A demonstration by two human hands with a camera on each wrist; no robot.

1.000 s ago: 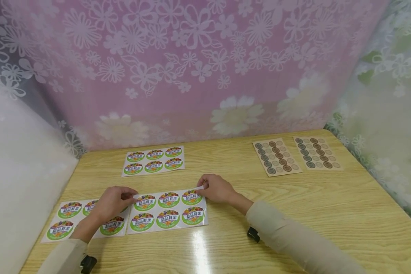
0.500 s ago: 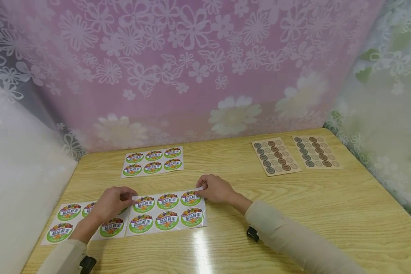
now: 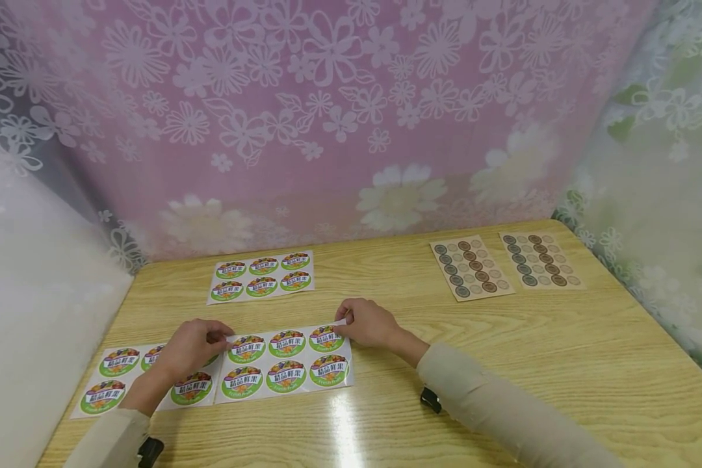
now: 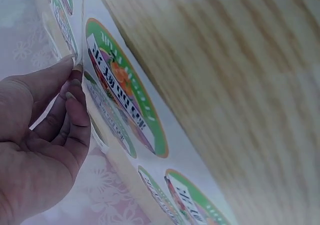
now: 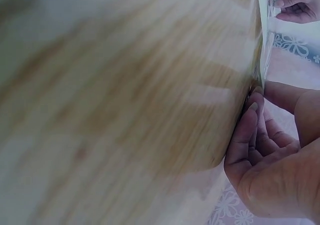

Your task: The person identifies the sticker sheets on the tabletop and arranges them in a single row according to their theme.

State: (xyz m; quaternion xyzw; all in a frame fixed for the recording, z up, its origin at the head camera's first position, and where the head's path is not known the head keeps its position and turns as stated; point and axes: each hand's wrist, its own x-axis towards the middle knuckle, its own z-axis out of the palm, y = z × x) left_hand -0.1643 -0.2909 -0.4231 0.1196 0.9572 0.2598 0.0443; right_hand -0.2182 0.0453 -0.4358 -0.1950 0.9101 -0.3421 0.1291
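Note:
A white sheet of round fruit stickers (image 3: 286,361), green-rimmed and printed "Fresh Fruit", lies in front of me on the wooden table. My left hand (image 3: 193,348) pinches its upper left corner between thumb and fingertips, seen close in the left wrist view. At the upper right corner, my right hand (image 3: 371,323) pinches the same sheet, its edge slightly raised in the right wrist view. A second such sticker sheet (image 3: 146,383) lies against the left edge of the first, partly hidden beneath my left hand and forearm.
Farther back on the left lies another fruit sticker sheet (image 3: 261,276). Two brown sheets of small round stickers, a nearer one (image 3: 471,268) and a paler one (image 3: 541,260), lie at the back right. Flowered curtains (image 3: 351,130) close off the table's (image 3: 503,364) back and sides.
The camera view has shifted very slightly. Both hands and the sheet between them stay nearly in place.

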